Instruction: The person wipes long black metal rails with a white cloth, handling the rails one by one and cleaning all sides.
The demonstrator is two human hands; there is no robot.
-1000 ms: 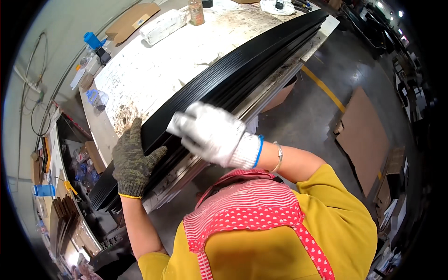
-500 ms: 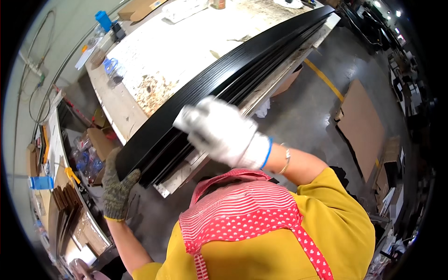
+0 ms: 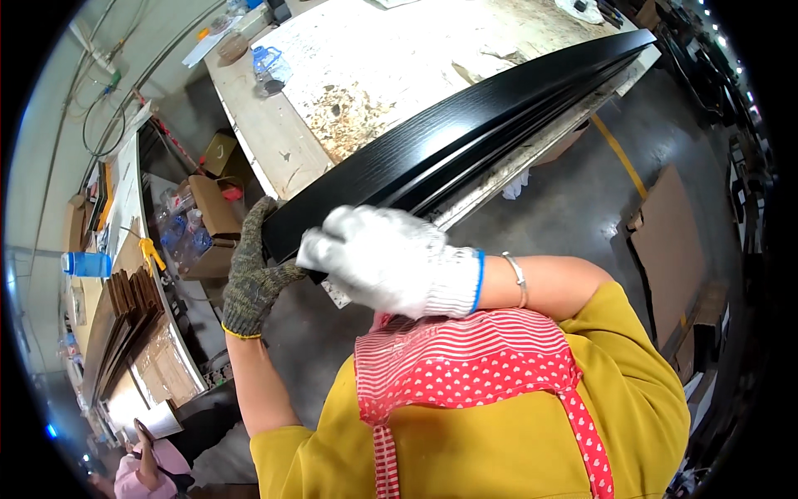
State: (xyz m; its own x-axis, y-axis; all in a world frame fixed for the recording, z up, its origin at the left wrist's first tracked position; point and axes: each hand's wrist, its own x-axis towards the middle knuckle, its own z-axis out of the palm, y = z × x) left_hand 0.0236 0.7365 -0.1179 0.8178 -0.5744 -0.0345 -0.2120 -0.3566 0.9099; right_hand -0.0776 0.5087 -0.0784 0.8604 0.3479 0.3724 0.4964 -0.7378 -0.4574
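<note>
A long black wood-grained strip (image 3: 416, 137) runs diagonally along the near edge of the worktable, over several more black strips (image 3: 499, 137). My left hand (image 3: 253, 283), in a dark grey-green knitted glove, grips the strip's near left end, with fingers on the far side and thumb on the near side. My right hand (image 3: 374, 258), in a white glove with a blue cuff, is closed at the strip's near edge close to that end. Something white (image 3: 312, 249) shows at its fingertips, too blurred to name.
Wood shavings (image 3: 345, 121) lie on the white worktable (image 3: 399, 50), near a clear blue-tinted bottle (image 3: 268, 68). At left are a carton with plastic bottles (image 3: 208, 224) and stacked brown strips (image 3: 125, 316). A cardboard sheet (image 3: 669, 249) stands at right. Another person (image 3: 154, 470) is at lower left.
My right hand has slid along the strip toward the end my left hand holds. The whole view has shifted, and the other person shows more at lower left.
</note>
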